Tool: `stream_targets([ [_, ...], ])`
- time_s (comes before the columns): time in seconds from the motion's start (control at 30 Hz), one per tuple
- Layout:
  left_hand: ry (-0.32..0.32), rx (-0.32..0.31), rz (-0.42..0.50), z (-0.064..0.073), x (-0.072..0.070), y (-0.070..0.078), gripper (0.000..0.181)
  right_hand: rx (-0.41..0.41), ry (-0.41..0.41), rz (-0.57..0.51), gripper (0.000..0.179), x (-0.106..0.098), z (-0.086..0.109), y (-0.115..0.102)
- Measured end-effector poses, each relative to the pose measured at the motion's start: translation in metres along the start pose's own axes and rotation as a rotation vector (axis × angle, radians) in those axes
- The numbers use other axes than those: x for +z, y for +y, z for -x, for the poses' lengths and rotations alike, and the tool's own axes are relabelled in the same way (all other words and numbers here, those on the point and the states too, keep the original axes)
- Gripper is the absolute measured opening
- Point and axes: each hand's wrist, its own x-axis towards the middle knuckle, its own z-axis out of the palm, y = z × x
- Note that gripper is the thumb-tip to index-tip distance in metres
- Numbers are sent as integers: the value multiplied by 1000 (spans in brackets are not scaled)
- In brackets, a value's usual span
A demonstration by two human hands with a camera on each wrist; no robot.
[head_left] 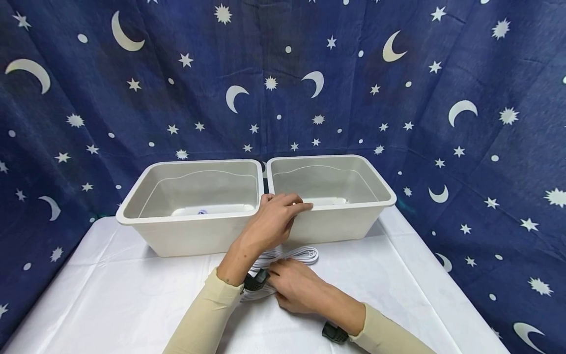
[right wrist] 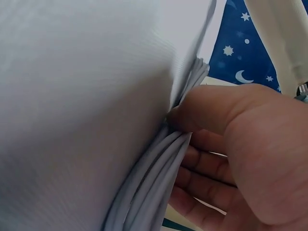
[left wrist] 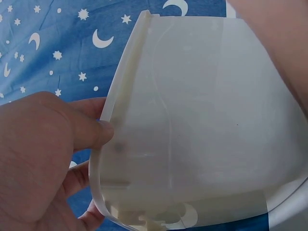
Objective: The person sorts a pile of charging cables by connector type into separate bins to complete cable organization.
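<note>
Two pale grey plastic bins stand side by side in the head view. My left hand (head_left: 270, 222) grips the near left rim of the right-hand bin (head_left: 338, 226), with fingers on both sides of the rim in the left wrist view. Below it, on the white cloth, lies a bundled white cable (head_left: 305, 254) in long loops. My right hand (head_left: 300, 287) pinches this cable between thumb and fingers. In the right wrist view the gathered strands (right wrist: 159, 178) run past the fingertips. The left forearm covers part of the bundle in the head view.
The left-hand bin (head_left: 190, 236) has a small purplish item (head_left: 202, 212) on its floor. A white cloth (head_left: 110, 290) covers the table. Behind hangs a dark blue curtain (head_left: 283, 64) with moons and stars, close to the bins' far rims.
</note>
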Motion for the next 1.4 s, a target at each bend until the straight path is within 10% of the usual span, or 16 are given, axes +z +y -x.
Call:
stream_targets([
  [0.67,-10,4,10,0,0,1,52,18,-77,-108,25,-46,10,31],
  [1.4,8,8,46,0,0,0,51,22,120,-267,39,-94,33,63],
])
